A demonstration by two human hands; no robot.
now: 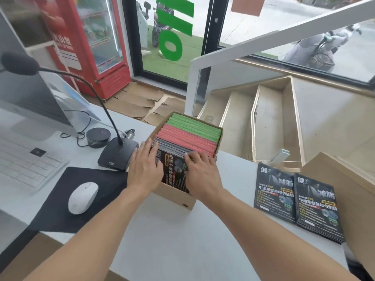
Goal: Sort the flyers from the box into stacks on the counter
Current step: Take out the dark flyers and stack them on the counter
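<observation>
Cardboard box (178, 196) sits mid-counter (182, 240), packed with upright flyers: black flyers (174, 169) nearest, then red, green at the far end. Left hand (145, 169) lies flat against the left edge of the black batch, fingers straight. Right hand (200, 173) has fingertips curled over the black flyers' top edges (gripping them). Two black stacks (296, 201) lie on the counter to the right, side by side.

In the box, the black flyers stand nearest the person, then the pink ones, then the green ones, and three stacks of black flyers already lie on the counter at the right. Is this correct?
Not quite. The head view shows two stacks of black flyers on the counter, not three. The rest holds: in the box the black flyers stand nearest, then the pink ones, then the green ones.
</observation>
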